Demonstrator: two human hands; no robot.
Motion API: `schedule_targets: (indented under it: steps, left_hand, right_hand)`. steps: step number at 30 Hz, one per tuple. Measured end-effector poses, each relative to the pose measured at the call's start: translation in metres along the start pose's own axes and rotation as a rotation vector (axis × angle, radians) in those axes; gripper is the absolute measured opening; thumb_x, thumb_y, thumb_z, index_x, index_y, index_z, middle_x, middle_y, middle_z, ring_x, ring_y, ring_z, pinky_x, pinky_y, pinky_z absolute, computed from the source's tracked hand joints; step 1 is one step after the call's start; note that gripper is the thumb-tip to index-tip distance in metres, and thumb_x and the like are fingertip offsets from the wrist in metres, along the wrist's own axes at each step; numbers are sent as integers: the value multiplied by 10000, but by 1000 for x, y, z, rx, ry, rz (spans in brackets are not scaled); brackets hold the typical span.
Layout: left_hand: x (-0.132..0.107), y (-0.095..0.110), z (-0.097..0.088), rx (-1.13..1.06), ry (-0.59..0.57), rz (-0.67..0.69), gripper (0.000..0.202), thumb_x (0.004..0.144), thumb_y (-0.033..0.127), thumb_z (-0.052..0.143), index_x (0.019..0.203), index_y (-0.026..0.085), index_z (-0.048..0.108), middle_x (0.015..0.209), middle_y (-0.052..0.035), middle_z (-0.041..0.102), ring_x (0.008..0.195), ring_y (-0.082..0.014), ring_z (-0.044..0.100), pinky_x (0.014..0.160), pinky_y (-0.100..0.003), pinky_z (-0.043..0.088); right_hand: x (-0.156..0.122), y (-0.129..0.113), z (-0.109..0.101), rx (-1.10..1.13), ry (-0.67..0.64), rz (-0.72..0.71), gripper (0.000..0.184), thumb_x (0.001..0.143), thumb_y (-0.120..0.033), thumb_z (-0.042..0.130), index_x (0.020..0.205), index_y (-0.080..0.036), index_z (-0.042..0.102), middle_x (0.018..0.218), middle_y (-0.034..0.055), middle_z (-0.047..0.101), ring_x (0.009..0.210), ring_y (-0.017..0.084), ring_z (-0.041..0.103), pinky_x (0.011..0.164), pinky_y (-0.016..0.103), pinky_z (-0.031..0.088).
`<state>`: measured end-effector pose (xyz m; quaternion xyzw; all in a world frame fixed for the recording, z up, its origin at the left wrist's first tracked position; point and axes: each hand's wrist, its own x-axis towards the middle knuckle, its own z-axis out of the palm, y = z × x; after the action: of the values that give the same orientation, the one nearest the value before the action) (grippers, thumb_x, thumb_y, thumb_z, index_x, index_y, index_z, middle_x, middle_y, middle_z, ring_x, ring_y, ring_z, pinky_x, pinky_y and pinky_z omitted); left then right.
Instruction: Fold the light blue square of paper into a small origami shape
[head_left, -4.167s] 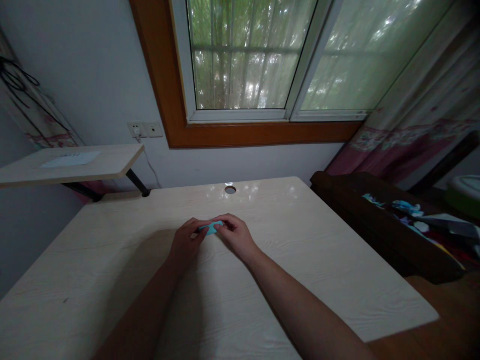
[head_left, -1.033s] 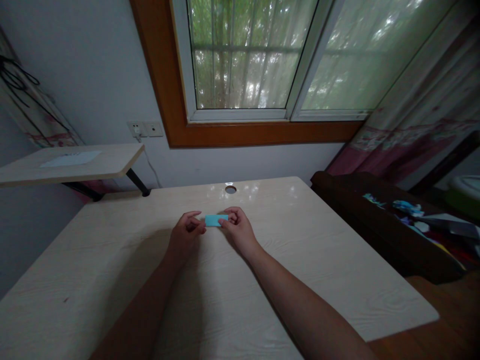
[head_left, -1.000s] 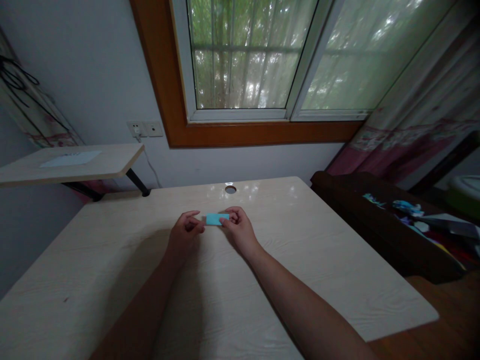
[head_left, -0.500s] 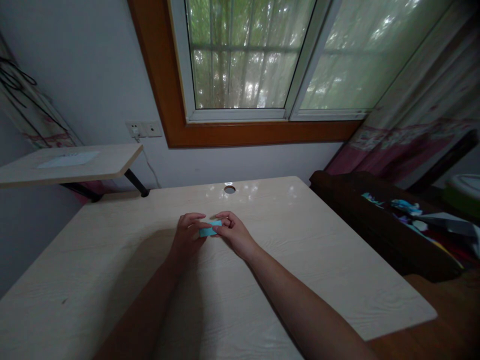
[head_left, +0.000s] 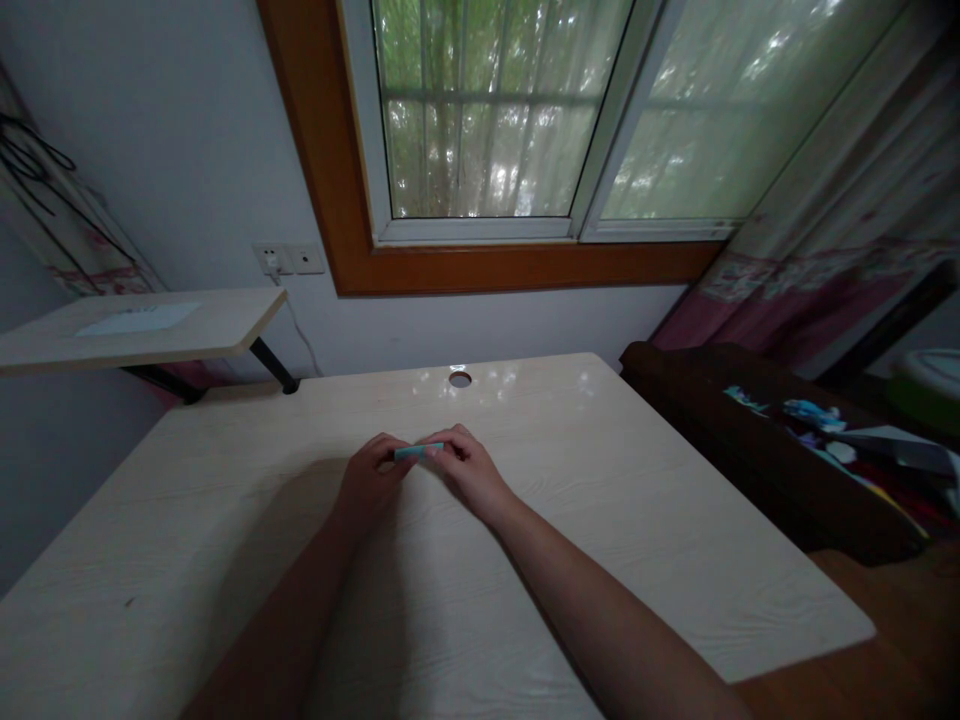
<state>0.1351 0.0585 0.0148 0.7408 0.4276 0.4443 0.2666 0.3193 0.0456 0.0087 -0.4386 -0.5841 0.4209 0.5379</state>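
A small light-blue strip, perhaps folded paper (head_left: 410, 452), is held between my two hands above the pale wooden desk (head_left: 600, 500). Its left end is pinched by my left hand (head_left: 372, 474), with the fingers closed. Thumb and fingers of my right hand (head_left: 471, 466) close on the right end. The strip lies almost level and shows only a narrow edge; the fingers cover parts of it.
Behind the desk's round cable hole (head_left: 460, 380) is a wall with a window (head_left: 495, 130) above. A raised shelf (head_left: 210, 325) stands at the back left, bearing a paper sheet (head_left: 139, 319). Dark brown furniture (head_left: 697, 410) holding various items is on the right.
The light-blue piece showed a broad face before and now appears as a thin strip. My fingers have drawn closer around it, while both arms stay nearly in place.
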Motion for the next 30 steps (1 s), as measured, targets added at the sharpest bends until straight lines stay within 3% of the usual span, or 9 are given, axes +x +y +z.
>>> schedule_targets:
  steps: [7,13,19,30]
  left_hand:
    - [0,-3,4,-151,-47,-258,280,760,364,696,984,202,653,843,-5,672,738,-155,615,665,-249,479]
    - [-1,-2,3,-144,-88,-225,275,774,363,673,998,205,653,917,-19,680,787,-162,615,710,-256,479]
    - [-1,4,2,-61,-79,-157,221,822,396,613,833,185,680,763,-10,648,708,-152,572,649,-240,440]
    - [-1,7,0,65,-20,-140,220,829,371,579,757,191,682,718,-3,667,645,-148,575,595,-240,424]
  right_hand:
    - [-1,-3,2,-66,15,-58,91,798,-299,689,791,-218,730,758,0,468,699,143,473,633,267,382]
    - [-1,1,1,-91,13,-68,93,804,-285,677,772,-208,718,752,-2,477,695,140,480,620,261,381]
    - [-1,2,2,-144,-18,-94,90,810,-274,679,768,-203,715,735,-5,476,688,137,481,615,257,374]
    - [-2,2,3,-180,14,-94,86,795,-261,679,734,-209,710,724,0,486,675,146,486,601,262,376]
